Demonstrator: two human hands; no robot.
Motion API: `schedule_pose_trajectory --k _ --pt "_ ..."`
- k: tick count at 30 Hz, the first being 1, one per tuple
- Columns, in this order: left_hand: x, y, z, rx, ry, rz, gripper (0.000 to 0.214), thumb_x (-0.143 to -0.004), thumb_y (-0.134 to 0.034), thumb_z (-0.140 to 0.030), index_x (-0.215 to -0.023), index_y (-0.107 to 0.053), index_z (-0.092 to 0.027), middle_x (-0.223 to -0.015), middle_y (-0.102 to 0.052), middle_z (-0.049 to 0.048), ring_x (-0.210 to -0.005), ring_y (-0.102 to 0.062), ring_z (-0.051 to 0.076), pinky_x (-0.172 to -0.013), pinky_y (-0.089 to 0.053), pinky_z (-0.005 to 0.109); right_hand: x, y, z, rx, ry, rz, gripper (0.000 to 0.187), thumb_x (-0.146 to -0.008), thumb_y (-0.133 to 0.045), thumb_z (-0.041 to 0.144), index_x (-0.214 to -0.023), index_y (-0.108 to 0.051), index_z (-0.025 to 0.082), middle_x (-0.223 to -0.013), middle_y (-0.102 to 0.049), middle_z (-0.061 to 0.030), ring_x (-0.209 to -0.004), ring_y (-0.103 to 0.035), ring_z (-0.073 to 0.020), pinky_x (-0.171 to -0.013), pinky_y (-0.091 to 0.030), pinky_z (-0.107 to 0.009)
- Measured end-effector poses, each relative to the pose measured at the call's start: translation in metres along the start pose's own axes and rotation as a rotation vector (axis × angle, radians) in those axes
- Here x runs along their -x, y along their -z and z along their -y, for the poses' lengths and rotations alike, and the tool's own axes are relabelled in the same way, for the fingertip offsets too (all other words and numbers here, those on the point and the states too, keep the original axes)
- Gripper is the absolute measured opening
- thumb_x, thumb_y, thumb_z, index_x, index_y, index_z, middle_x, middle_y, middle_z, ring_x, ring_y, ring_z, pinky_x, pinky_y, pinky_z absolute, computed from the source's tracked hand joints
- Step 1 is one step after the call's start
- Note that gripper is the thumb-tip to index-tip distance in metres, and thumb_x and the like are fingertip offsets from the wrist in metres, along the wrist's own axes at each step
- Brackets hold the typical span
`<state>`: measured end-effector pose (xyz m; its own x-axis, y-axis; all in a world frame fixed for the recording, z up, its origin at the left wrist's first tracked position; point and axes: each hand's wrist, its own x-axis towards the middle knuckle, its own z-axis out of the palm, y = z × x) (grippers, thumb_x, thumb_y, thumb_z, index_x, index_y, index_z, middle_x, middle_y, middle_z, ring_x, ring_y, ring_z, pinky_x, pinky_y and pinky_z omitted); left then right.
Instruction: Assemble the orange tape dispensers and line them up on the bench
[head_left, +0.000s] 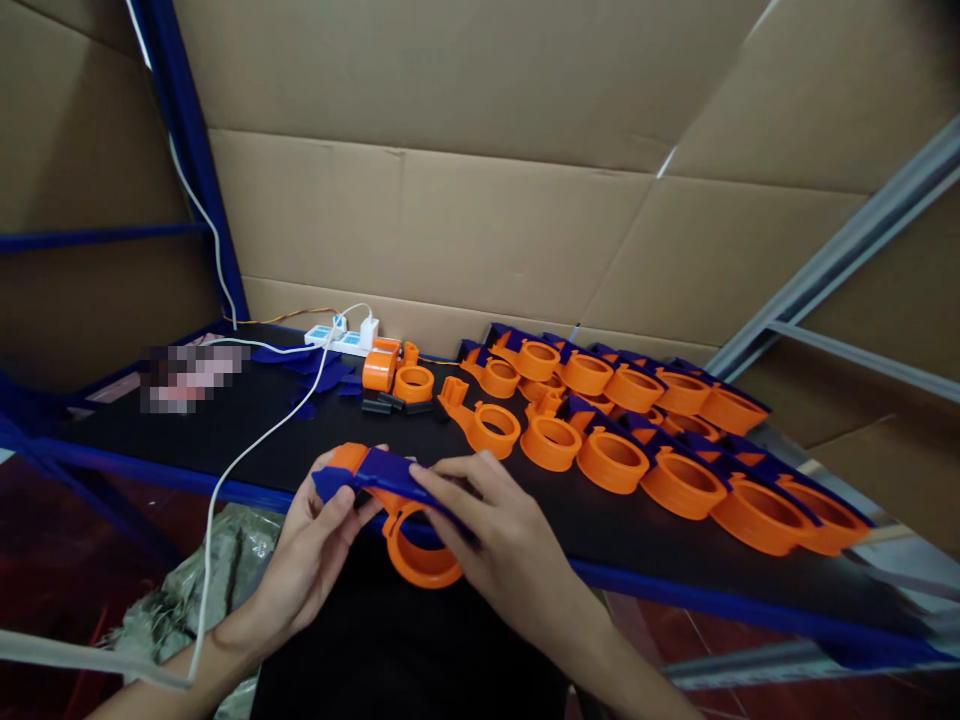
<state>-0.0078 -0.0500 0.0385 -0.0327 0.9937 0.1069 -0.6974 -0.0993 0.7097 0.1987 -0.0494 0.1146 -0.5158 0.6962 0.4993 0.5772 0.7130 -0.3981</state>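
Observation:
An orange tape dispenser [424, 560] with a dark blue plate [390, 473] along its top hangs between my hands, just in front of the table edge. My left hand [319, 535] is closed around its left end, thumb pressed on a blue piece there. From the other side, my right hand [499, 525] grips the blue plate with its fingers along it; its thumb is hidden. The round ring of the dispenser points down towards me. Behind my hands, a similar orange dispenser [493, 432] without a visible blue plate lies on the black tabletop [330, 435].
Rows of orange-and-blue dispensers [611, 460] fill the right side. Orange tape rolls [380, 370] and small black pieces [382, 403] sit mid-table, near blue pieces [330, 375] and a power strip [349, 342]. A white cable [259, 440] crosses by my left arm. Cardboard [435, 220] walls the back.

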Motion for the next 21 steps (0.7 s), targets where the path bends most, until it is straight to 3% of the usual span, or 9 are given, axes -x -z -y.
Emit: schedule_pose_trajectory --k 2,5,9,12,14,18,21 --pt "0.0 -0.004 -0.002 0.002 0.002 0.043 0.032 -0.09 -0.069 -0.033 -0.121 -0.064 -0.027 -0.131 -0.067 0.0066 -0.135 -0.051 0.029 -0.112 -0.043 0.05 -0.018 0.015 -0.017 0.005 -0.017 -0.043 0.032 -0.097 -0.057 0.028 -0.128 -0.068 0.029 -0.115 -0.07 -0.0069 -0.104 -0.063 -0.0234 -0.092 -0.053 -0.04" --pt "-0.002 -0.009 -0.003 -0.049 0.075 0.089 0.033 -0.094 -0.063 -0.03 -0.126 -0.063 -0.025 -0.143 -0.06 0.0099 -0.139 -0.047 0.031 -0.113 -0.04 0.054 -0.065 0.045 -0.063 0.048 -0.121 -0.107 0.026 -0.091 -0.065 0.033 -0.113 -0.077 0.025 -0.107 -0.075 -0.0053 -0.099 -0.067 -0.0247 -0.092 -0.052 -0.04" --pt "-0.006 -0.007 0.0 -0.153 0.142 0.151 0.027 -0.091 -0.066 -0.028 -0.116 -0.069 -0.021 -0.134 -0.065 0.0129 -0.13 -0.055 0.035 -0.105 -0.047 0.055 -0.136 0.069 -0.136 0.148 -0.49 -0.088 0.033 -0.088 -0.069 0.034 -0.114 -0.076 0.015 -0.098 -0.078 -0.0053 -0.088 -0.07 -0.0225 -0.081 -0.053 -0.03" --pt "-0.007 -0.004 0.001 -0.23 0.163 0.176 0.021 -0.09 -0.067 -0.029 -0.108 -0.072 -0.021 -0.126 -0.068 0.0123 -0.125 -0.058 0.035 -0.101 -0.051 0.051 -0.169 0.06 -0.178 0.199 -0.613 -0.047 0.035 -0.089 -0.07 0.034 -0.109 -0.075 0.007 -0.086 -0.075 -0.0076 -0.078 -0.069 -0.0216 -0.074 -0.054 -0.031" --pt "-0.007 -0.003 0.0 -0.26 0.179 0.189 0.018 -0.09 -0.066 -0.03 -0.104 -0.073 -0.02 -0.121 -0.069 0.0122 -0.122 -0.059 0.034 -0.099 -0.052 0.049 -0.179 0.047 -0.195 0.228 -0.669 -0.01 0.034 -0.092 -0.068 0.036 -0.109 -0.071 0.007 -0.094 -0.073 -0.009 -0.083 -0.069 -0.0211 -0.078 -0.055 -0.033" --pt "-0.006 -0.004 -0.002 -0.297 0.224 0.227 0.017 -0.092 -0.064 -0.031 -0.101 -0.073 -0.02 -0.117 -0.07 0.0129 -0.118 -0.061 0.033 -0.096 -0.053 0.046 -0.18 0.023 -0.212 0.267 -0.711 0.059 0.034 -0.097 -0.062 0.035 -0.124 -0.061 0.014 -0.122 -0.063 -0.0102 -0.104 -0.065 -0.0221 -0.088 -0.057 -0.042" --pt "-0.006 -0.005 -0.002 -0.321 0.248 0.254 0.018 -0.092 -0.064 -0.032 -0.099 -0.074 -0.019 -0.113 -0.071 0.0132 -0.114 -0.062 0.032 -0.094 -0.053 0.045 -0.176 0.015 -0.216 0.284 -0.71 0.101 0.036 -0.097 -0.062 0.035 -0.127 -0.059 0.015 -0.126 -0.062 -0.0105 -0.106 -0.064 -0.0232 -0.089 -0.056 -0.043"
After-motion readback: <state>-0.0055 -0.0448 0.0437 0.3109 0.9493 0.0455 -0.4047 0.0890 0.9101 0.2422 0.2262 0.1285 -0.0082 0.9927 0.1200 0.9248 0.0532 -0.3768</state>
